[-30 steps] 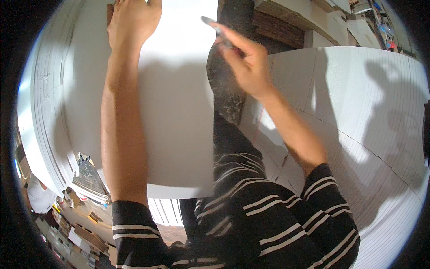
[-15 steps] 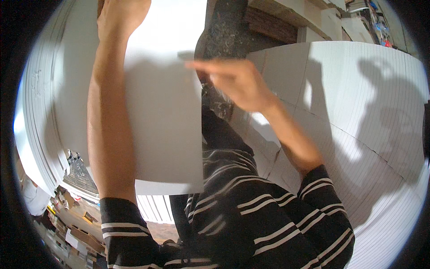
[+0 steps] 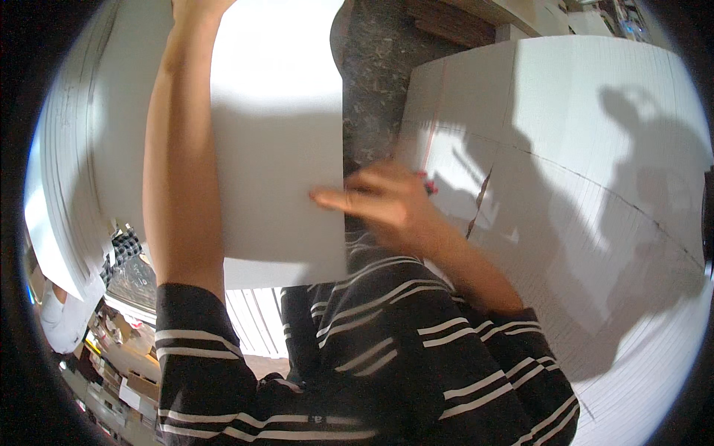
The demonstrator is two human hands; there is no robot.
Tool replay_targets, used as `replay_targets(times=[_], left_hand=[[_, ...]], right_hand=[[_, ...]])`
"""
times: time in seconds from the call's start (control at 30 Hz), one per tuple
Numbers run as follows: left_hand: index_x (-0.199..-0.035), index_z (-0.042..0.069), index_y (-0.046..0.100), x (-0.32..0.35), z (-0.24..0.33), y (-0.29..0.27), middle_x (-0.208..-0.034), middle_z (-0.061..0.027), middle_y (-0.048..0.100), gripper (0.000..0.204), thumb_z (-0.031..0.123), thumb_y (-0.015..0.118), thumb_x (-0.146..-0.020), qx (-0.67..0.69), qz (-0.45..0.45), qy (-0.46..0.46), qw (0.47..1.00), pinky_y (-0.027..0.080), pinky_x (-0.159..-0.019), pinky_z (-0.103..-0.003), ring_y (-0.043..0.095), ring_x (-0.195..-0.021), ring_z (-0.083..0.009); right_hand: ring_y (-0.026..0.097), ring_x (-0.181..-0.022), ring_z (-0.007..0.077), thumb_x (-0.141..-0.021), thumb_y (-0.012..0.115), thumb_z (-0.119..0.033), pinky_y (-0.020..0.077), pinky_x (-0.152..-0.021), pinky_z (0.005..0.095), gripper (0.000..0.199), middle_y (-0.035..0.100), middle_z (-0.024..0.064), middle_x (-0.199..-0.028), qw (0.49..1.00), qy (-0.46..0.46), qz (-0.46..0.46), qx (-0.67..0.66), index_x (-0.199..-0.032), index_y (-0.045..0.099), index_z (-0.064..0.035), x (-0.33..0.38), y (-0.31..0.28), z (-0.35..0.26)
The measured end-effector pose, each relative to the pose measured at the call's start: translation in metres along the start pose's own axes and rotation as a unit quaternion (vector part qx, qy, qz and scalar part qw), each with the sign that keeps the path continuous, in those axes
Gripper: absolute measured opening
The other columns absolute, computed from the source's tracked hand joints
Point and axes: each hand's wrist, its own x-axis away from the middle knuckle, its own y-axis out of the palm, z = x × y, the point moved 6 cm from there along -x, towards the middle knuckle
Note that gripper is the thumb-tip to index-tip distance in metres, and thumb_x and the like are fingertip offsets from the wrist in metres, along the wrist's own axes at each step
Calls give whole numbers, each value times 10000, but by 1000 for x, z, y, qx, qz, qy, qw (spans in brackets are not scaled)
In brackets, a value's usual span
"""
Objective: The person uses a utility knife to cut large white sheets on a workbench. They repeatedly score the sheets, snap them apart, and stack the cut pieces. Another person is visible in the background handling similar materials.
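A smooth white panel (image 3: 282, 171) lies lengthwise before me. My left hand (image 3: 199, 6) is at the upper edge of the picture, by the panel's far end; its fingers are cut off, so its grip is hidden. The left forearm stretches along the panel's left part. My right hand (image 3: 383, 197) is at the panel's right edge, slightly blurred. One finger is stretched out over the white surface, while other fingers pass behind the edge. Just right of that hand shows a small red thing (image 3: 428, 183), too unclear to name.
A large stack of white, finely lined sheets (image 3: 558, 171) stands on the right, with a dark crack and shadows across it. More white sheets (image 3: 67, 171) are on the far left. Beyond the panel runs dark, littered floor (image 3: 379, 82). Boxes and clutter (image 3: 123, 372) fill the lower left.
My right hand has slid along the panel's right edge toward my body. The left arm stays over the panel, its hand now further out of the picture. The view has shifted slightly.
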Motion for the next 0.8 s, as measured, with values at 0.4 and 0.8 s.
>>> replay_targets(times=[0.4, 0.8], left_hand=[[-1498, 144, 504, -1, 7, 9, -1627, -205, 379, 537, 400, 498, -1026, -37, -32, -24, 999, 215, -1267, -516, 300, -1532, -373], [-1418, 163, 584, -3, -2, -1, -1546, -234, 470, 458, 361, 545, -1007, -4, 34, 27, 999, 361, -1190, -507, 450, -1418, -410]], right_hand=[[706, -1043, 248, -1025, 572, -98, 563, -915, 406, 384, 746, 92, -1186, 962, 163, 36, -218, -1398, 649, -149, 92, 10, -4], [710, -938, 92, -939, 613, 38, 567, -800, 232, 466, 767, 88, -1178, 953, 11, 109, -282, -1384, 663, -89, -100, -48, 77]])
